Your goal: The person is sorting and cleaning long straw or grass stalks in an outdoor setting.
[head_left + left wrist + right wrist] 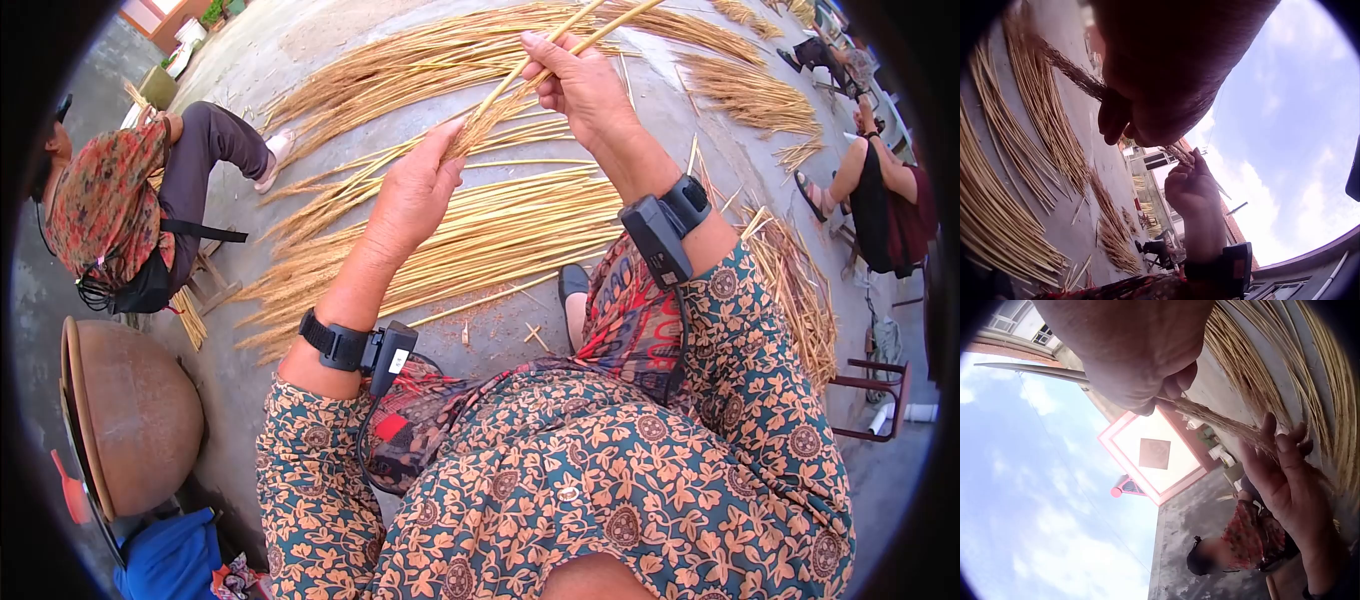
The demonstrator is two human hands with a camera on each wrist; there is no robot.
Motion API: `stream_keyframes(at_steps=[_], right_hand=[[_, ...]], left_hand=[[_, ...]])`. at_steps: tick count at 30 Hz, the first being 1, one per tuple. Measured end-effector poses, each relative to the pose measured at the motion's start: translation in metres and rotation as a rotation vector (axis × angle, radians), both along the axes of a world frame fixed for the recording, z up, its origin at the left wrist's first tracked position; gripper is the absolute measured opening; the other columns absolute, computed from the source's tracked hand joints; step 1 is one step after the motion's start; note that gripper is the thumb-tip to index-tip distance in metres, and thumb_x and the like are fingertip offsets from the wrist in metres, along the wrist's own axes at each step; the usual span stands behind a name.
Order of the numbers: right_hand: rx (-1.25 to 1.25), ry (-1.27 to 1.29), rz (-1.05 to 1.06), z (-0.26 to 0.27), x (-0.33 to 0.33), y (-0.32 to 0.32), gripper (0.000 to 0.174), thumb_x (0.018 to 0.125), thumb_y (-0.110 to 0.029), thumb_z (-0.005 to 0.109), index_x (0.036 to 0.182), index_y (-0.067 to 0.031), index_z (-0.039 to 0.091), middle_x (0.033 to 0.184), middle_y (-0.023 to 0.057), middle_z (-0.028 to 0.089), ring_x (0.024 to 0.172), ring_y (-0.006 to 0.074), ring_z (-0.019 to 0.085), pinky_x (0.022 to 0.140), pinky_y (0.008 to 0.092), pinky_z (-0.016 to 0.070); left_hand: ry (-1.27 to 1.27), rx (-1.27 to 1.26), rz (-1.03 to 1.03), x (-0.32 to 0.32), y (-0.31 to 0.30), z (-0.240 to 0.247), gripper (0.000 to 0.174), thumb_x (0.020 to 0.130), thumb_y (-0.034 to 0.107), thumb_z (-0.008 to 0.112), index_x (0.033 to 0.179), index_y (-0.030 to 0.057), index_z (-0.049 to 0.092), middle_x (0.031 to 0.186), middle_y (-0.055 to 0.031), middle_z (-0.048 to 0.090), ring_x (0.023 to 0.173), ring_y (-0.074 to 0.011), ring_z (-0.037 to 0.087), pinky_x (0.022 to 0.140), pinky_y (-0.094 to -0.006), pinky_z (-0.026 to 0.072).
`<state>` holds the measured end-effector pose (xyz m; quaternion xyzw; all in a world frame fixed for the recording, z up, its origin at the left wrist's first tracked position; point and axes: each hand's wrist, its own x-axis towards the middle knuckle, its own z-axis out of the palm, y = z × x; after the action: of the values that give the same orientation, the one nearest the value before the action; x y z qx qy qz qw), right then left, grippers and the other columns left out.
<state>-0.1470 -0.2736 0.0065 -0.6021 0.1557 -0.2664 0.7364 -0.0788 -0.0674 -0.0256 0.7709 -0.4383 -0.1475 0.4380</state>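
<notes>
Two pale stalks with brushy seed heads (489, 122), like broomcorn, are held up in front of me. My left hand (415, 190) grips the seed-head end, its fingers partly hidden behind the hand in the head view. In the right wrist view the thumb and fingers of the left hand (1291, 481) close round the brushy part. Farther up, my right hand (590, 100) pinches the stalks between thumb and fingers where they cross. Beyond it the bare stalk ends spread apart. Below the hands lies a broad layer of similar stalks (500, 225) on the ground.
More stalk bundles (420, 60) lie farther out, with another pile (790, 270) at the right. A large clay pot (145, 415) stands at the left. One person (110, 200) sits on the left, and others (880, 190) sit on the right, near a metal-framed seat (870, 400).
</notes>
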Motion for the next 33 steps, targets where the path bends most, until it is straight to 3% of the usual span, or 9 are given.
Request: stream_keyframes(at_steps=[2, 5, 9, 10, 13, 16, 19, 26, 33], right_hand=[[0.084, 0.013, 0.019, 0.001, -0.001, -0.003, 0.02, 0.084, -0.031, 0.068, 0.082, -0.0133, 0.059, 0.069, -0.0036, 0.058, 0.054, 0.0026, 0.048, 0.048, 0.0167, 0.0415], [0.212, -0.01, 0.05, -0.001, -0.002, -0.013, 0.02, 0.083, -0.03, 0.068, 0.084, -0.0119, 0.06, 0.073, -0.0031, 0.057, 0.056, 0.0033, 0.05, 0.048, 0.0167, 0.0423], [0.301, -0.1, 0.122, -0.007, -0.002, -0.035, 0.02, 0.085, -0.026, 0.066, 0.091, -0.0076, 0.062, 0.074, -0.002, 0.057, 0.058, 0.0036, 0.051, 0.048, 0.0163, 0.0426], [0.308, -0.112, 0.109, -0.009, -0.001, -0.037, 0.019, 0.086, -0.025, 0.066, 0.09, -0.0074, 0.062, 0.074, -0.002, 0.057, 0.058, 0.0035, 0.051, 0.048, 0.0163, 0.043], [0.261, -0.102, 0.067, -0.015, 0.002, -0.038, 0.017, 0.087, -0.023, 0.064, 0.09, -0.0073, 0.061, 0.074, -0.0024, 0.057, 0.059, 0.0032, 0.053, 0.05, 0.0165, 0.0451], [0.2, -0.099, 0.07, -0.016, 0.004, -0.039, 0.018, 0.087, -0.024, 0.064, 0.09, -0.0073, 0.06, 0.074, -0.003, 0.057, 0.06, 0.003, 0.054, 0.052, 0.0168, 0.0471], [0.162, -0.1, 0.073, -0.013, 0.004, -0.035, 0.019, 0.087, -0.025, 0.065, 0.091, -0.0073, 0.059, 0.074, -0.0033, 0.057, 0.06, 0.003, 0.054, 0.053, 0.0167, 0.0477], [0.186, -0.131, 0.126, -0.012, 0.004, -0.034, 0.018, 0.088, -0.026, 0.064, 0.09, -0.0084, 0.059, 0.075, -0.0037, 0.057, 0.061, 0.003, 0.054, 0.054, 0.0168, 0.0477], [0.161, -0.127, 0.148, -0.012, 0.006, -0.031, 0.018, 0.088, -0.026, 0.063, 0.089, -0.0087, 0.059, 0.073, -0.0042, 0.057, 0.059, 0.0026, 0.054, 0.053, 0.0159, 0.0471]], left_hand=[[0.395, -0.04, -0.093, 0.007, 0.005, 0.005, 0.034, 0.096, 0.017, 0.046, 0.127, 0.0018, 0.048, 0.095, -0.0032, 0.064, 0.068, -0.0049, 0.053, 0.06, -0.018, 0.0447], [0.802, -0.018, -0.257, 0.017, 0.018, 0.013, 0.034, 0.096, 0.019, 0.047, 0.124, -0.0011, 0.05, 0.091, -0.0036, 0.064, 0.066, -0.0037, 0.051, 0.058, -0.0166, 0.0424], [0.946, 0.014, -0.329, 0.027, 0.028, 0.018, 0.032, 0.096, 0.022, 0.046, 0.118, -0.0003, 0.053, 0.086, -0.0043, 0.064, 0.06, -0.0028, 0.048, 0.052, -0.0161, 0.0382], [0.932, 0.011, -0.321, 0.028, 0.029, 0.017, 0.032, 0.096, 0.022, 0.047, 0.118, 0.0008, 0.054, 0.084, -0.0037, 0.064, 0.058, -0.0016, 0.048, 0.051, -0.0151, 0.0377], [0.915, 0.056, -0.29, 0.034, 0.032, 0.013, 0.036, 0.091, 0.022, 0.054, 0.12, 0.0007, 0.051, 0.093, -0.006, 0.064, 0.075, -0.0057, 0.056, 0.063, -0.0156, 0.0436], [0.512, -0.097, -0.127, 0.022, 0.024, 0.009, 0.049, 0.086, 0.017, 0.06, 0.128, -0.0006, 0.043, 0.113, -0.009, 0.056, 0.098, -0.0121, 0.056, 0.085, -0.0247, 0.045], [0.188, 0.033, -0.056, 0.029, 0.028, 0.022, 0.057, 0.082, 0.018, 0.065, 0.131, 0.0007, 0.04, 0.125, -0.0096, 0.049, 0.113, -0.0149, 0.049, 0.097, -0.0294, 0.0373], [0.519, -0.107, 0.051, 0.038, 0.029, 0.019, 0.027, 0.089, 0.024, 0.061, 0.109, 0.007, 0.063, 0.095, 0.0005, 0.063, 0.09, -0.0076, 0.056, 0.083, -0.0244, 0.0429], [0.434, 0.008, -0.023, 0.034, 0.026, 0.014, 0.023, 0.087, 0.022, 0.063, 0.103, 0.0054, 0.065, 0.088, 0.0035, 0.062, 0.082, -0.0061, 0.054, 0.076, -0.0216, 0.0434]])
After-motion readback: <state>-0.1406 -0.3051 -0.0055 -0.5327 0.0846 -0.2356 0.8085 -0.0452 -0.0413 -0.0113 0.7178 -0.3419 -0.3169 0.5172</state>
